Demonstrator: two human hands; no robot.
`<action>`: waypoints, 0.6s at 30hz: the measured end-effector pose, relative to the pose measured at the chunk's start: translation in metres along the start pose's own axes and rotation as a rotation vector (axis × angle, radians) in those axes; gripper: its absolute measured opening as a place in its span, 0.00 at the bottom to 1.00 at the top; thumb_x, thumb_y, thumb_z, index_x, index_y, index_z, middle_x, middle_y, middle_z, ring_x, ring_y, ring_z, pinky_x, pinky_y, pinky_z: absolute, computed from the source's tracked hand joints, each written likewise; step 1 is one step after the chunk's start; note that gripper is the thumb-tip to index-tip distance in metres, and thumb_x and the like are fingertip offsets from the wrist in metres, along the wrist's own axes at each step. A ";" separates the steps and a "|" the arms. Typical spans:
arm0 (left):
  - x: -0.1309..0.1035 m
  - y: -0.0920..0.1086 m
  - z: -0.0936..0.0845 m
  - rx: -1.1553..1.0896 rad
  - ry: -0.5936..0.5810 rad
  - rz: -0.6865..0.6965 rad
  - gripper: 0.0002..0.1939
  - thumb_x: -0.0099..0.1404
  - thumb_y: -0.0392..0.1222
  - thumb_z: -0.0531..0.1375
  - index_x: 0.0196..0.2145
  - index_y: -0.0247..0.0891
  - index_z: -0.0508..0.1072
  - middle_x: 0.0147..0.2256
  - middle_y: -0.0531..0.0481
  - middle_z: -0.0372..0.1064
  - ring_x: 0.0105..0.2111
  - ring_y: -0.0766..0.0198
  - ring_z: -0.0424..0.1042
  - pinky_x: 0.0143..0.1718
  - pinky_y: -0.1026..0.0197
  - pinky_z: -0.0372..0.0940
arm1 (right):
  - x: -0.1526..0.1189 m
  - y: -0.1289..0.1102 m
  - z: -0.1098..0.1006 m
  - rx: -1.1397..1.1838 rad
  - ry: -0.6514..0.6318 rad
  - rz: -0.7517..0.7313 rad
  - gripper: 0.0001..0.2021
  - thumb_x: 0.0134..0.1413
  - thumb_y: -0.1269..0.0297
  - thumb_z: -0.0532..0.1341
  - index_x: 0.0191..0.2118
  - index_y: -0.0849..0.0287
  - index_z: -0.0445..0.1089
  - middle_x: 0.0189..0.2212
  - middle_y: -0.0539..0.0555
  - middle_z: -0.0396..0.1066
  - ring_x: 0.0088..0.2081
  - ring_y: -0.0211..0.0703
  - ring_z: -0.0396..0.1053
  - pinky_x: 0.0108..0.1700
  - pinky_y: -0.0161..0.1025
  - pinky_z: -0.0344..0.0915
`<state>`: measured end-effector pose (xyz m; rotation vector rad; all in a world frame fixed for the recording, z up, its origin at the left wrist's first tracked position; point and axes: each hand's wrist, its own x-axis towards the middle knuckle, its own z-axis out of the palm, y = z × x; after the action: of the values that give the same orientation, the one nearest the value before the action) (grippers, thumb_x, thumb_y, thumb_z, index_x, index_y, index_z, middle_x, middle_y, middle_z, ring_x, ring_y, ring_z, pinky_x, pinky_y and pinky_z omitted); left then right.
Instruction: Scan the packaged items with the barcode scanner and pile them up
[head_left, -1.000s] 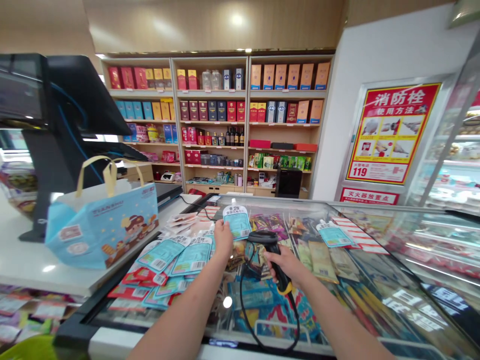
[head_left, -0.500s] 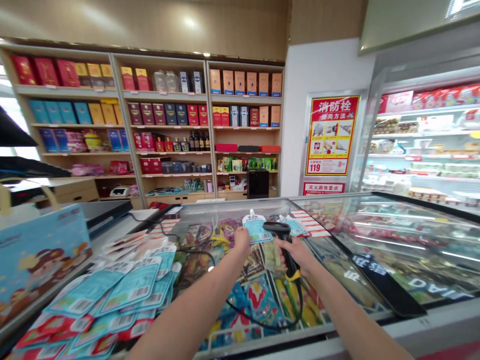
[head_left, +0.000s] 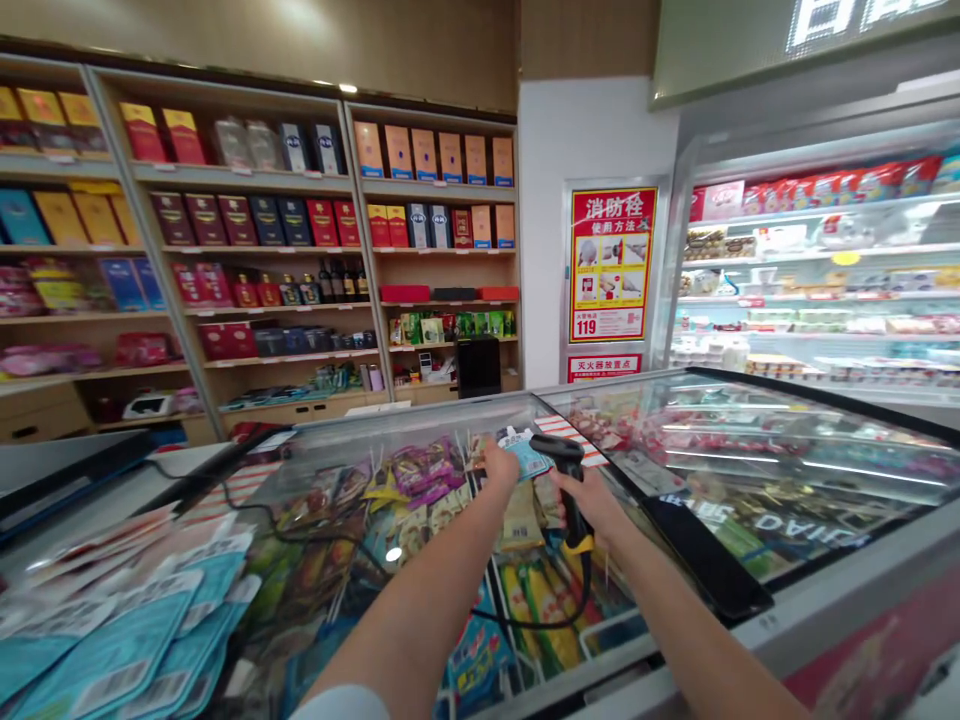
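My right hand (head_left: 591, 508) is wrapped round the handle of a black barcode scanner (head_left: 564, 452), whose cable loops down below it. Beside the scanner's head, my left hand (head_left: 501, 464) is closed at the left edge of a light-blue spouted pouch (head_left: 531, 460). The fingertips are partly hidden behind the hand. Pouch and hands are over the glass top of a chest freezer (head_left: 495, 402). At lower left lies a heap of similar blue pouches (head_left: 124, 650) with barcodes facing up.
Frozen packets (head_left: 424, 470) show through the freezer glass. A black handle strip (head_left: 705, 555) runs along the lid at right. Behind stand shelves of boxed bottles (head_left: 247, 220), a red fire-hydrant poster (head_left: 611, 265) and a lit display fridge (head_left: 817, 290).
The view has swung right, and the blue bag at left has gone out of sight. My left hand with its pouch has moved over where a second pouch lay, beside the scanner.
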<state>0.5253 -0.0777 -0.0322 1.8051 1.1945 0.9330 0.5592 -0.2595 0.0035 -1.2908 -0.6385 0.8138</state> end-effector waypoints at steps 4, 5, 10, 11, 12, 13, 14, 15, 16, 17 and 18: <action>-0.009 -0.001 -0.010 -0.055 0.033 -0.065 0.15 0.57 0.29 0.57 0.43 0.35 0.68 0.43 0.40 0.73 0.41 0.59 0.72 0.38 0.63 0.64 | 0.001 0.007 0.005 -0.033 -0.034 0.020 0.16 0.40 0.56 0.68 0.24 0.58 0.61 0.14 0.44 0.62 0.14 0.33 0.60 0.16 0.34 0.62; -0.011 -0.001 -0.014 -0.077 0.030 -0.071 0.14 0.57 0.29 0.56 0.42 0.35 0.69 0.42 0.41 0.73 0.40 0.60 0.73 0.38 0.63 0.64 | 0.000 0.009 0.007 -0.039 -0.040 0.026 0.16 0.41 0.56 0.67 0.24 0.58 0.61 0.13 0.45 0.62 0.14 0.34 0.60 0.16 0.34 0.62; -0.025 -0.002 -0.050 -0.215 0.057 -0.101 0.08 0.56 0.31 0.59 0.36 0.33 0.72 0.33 0.45 0.73 0.34 0.62 0.72 0.34 0.64 0.64 | -0.005 0.014 0.023 -0.083 -0.102 0.053 0.16 0.46 0.55 0.66 0.23 0.58 0.61 0.12 0.46 0.62 0.14 0.34 0.60 0.17 0.33 0.62; -0.028 -0.003 -0.061 -0.261 0.066 -0.108 0.08 0.55 0.32 0.60 0.35 0.33 0.72 0.31 0.46 0.73 0.32 0.62 0.72 0.33 0.64 0.63 | -0.007 0.014 0.029 -0.092 -0.123 0.058 0.16 0.46 0.55 0.66 0.23 0.58 0.61 0.12 0.46 0.62 0.14 0.34 0.60 0.17 0.33 0.63; -0.030 -0.004 -0.074 -0.310 0.071 -0.115 0.08 0.54 0.33 0.62 0.35 0.33 0.73 0.29 0.47 0.72 0.30 0.63 0.71 0.32 0.64 0.63 | -0.009 0.014 0.037 -0.099 -0.141 0.063 0.15 0.46 0.55 0.66 0.23 0.58 0.61 0.12 0.46 0.62 0.14 0.34 0.60 0.17 0.33 0.63; -0.033 -0.006 -0.087 -0.355 0.073 -0.118 0.09 0.52 0.35 0.64 0.34 0.33 0.73 0.27 0.48 0.71 0.29 0.63 0.71 0.30 0.65 0.63 | -0.012 0.015 0.045 -0.106 -0.157 0.063 0.15 0.45 0.56 0.66 0.24 0.58 0.61 0.12 0.46 0.62 0.14 0.34 0.60 0.17 0.33 0.63; -0.035 -0.008 -0.101 -0.390 0.073 -0.118 0.11 0.51 0.37 0.65 0.34 0.33 0.73 0.26 0.49 0.70 0.27 0.64 0.70 0.29 0.65 0.62 | -0.014 0.015 0.054 -0.109 -0.174 0.064 0.15 0.45 0.57 0.66 0.24 0.58 0.61 0.13 0.46 0.62 0.14 0.34 0.60 0.17 0.33 0.62; -0.037 -0.012 -0.115 -0.415 0.077 -0.120 0.12 0.50 0.39 0.66 0.34 0.33 0.73 0.24 0.50 0.69 0.26 0.64 0.69 0.27 0.65 0.62 | -0.017 0.017 0.065 -0.112 -0.195 0.069 0.15 0.45 0.57 0.66 0.24 0.58 0.61 0.13 0.45 0.62 0.14 0.34 0.60 0.17 0.33 0.62; -0.038 -0.015 -0.129 -0.433 0.079 -0.120 0.14 0.49 0.41 0.67 0.33 0.33 0.73 0.23 0.51 0.69 0.25 0.65 0.69 0.26 0.65 0.61 | -0.019 0.018 0.075 -0.112 -0.220 0.079 0.15 0.45 0.57 0.66 0.24 0.58 0.60 0.13 0.45 0.61 0.14 0.34 0.59 0.17 0.33 0.61; -0.040 -0.020 -0.144 -0.446 0.083 -0.116 0.15 0.49 0.43 0.67 0.33 0.33 0.73 0.22 0.51 0.68 0.24 0.65 0.68 0.25 0.65 0.61 | -0.022 0.021 0.086 -0.108 -0.246 0.088 0.15 0.45 0.57 0.66 0.24 0.58 0.60 0.13 0.45 0.61 0.14 0.33 0.59 0.17 0.33 0.61; -0.042 -0.025 -0.159 -0.454 0.091 -0.110 0.15 0.48 0.44 0.67 0.33 0.33 0.74 0.21 0.51 0.67 0.24 0.65 0.68 0.24 0.66 0.60 | -0.024 0.023 0.098 -0.106 -0.274 0.096 0.15 0.45 0.56 0.66 0.23 0.57 0.60 0.13 0.45 0.61 0.14 0.33 0.59 0.17 0.33 0.61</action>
<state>0.3647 -0.0787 0.0089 1.3367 1.0231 1.1270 0.4633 -0.2220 -0.0006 -1.3252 -0.8511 1.0589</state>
